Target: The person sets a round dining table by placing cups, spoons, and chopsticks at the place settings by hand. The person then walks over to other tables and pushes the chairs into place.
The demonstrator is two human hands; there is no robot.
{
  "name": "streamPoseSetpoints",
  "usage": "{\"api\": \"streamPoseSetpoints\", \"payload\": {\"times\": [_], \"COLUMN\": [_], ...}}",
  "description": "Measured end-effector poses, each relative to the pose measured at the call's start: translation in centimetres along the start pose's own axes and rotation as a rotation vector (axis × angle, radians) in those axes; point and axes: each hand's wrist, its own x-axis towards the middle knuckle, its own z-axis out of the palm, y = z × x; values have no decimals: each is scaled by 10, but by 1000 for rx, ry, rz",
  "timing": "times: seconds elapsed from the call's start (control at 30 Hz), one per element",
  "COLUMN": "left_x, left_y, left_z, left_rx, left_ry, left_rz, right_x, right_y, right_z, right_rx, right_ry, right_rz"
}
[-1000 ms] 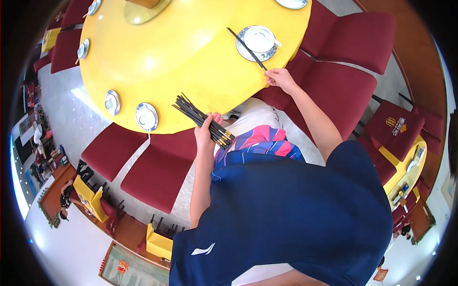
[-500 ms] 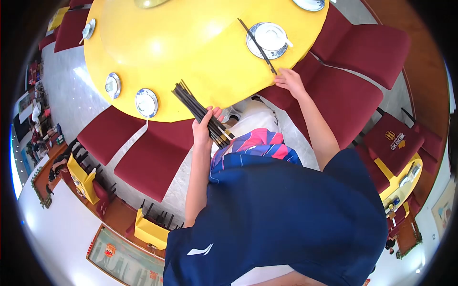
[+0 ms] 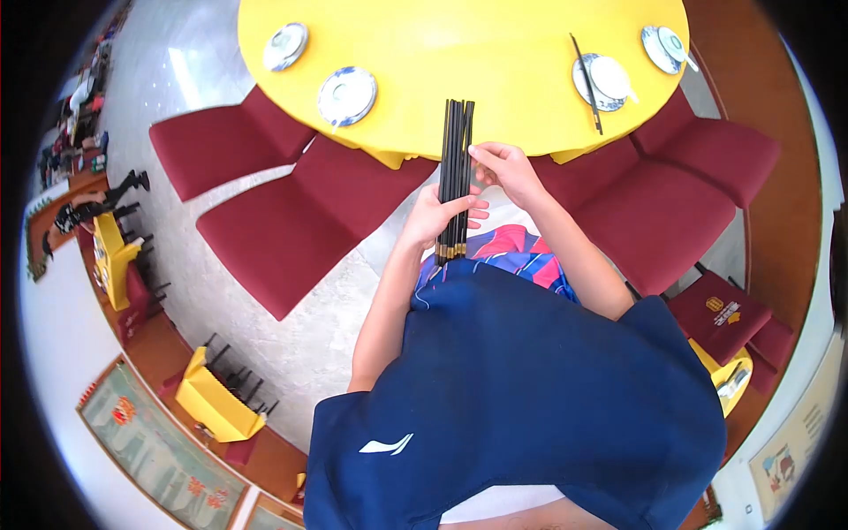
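Observation:
My left hand (image 3: 433,215) is wrapped round a bundle of black chopsticks (image 3: 455,163) with gold-coloured ends, held nearly upright in front of my lap. The gold ends point toward me. On the bundle's right side, my right hand (image 3: 508,174) has its thumb and forefinger pinched at the chopsticks; how many it grips I cannot tell. Beyond on the yellow table, a pair of chopsticks (image 3: 584,84) lies across the left part of a blue-and-white plate (image 3: 580,88) with a white bowl (image 3: 610,78) on it.
More place settings stand along the yellow table's edge (image 3: 495,132): a plate (image 3: 347,95) and another plate (image 3: 286,47) at left, one plate (image 3: 662,49) at far right. Dark red chairs (image 3: 291,216) flank me. A person (image 3: 88,212) is by a distant table.
My right hand has come from beside the plate on the right back to the bundle. The bundle has turned from slanted to nearly upright. The view has swung round to the right.

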Motion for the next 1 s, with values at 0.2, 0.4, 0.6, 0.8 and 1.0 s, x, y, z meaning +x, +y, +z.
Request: {"api": "streamPoseSetpoints", "payload": {"times": [0.2, 0.4, 0.6, 0.8, 1.0], "left_x": [-81, -145, -153, -147, -107], "left_y": [-24, -56, -61, -48, -23], "left_z": [-87, -146, -171, -196, -229], "left_rx": [-102, -223, -387, -431, -357], "left_ry": [7, 103, 134, 134, 152], "left_rz": [119, 204, 258, 202, 109], "right_x": [-3, -5, 16, 40, 91], "right_y": [29, 58, 63, 59, 58], "right_z": [103, 184, 217, 225, 221], "right_rx": [-192, -295, -453, -358, -194], "right_ry": [-112, -249, -238, -133, -39], "right_rz": [85, 137, 59, 37, 92]}}
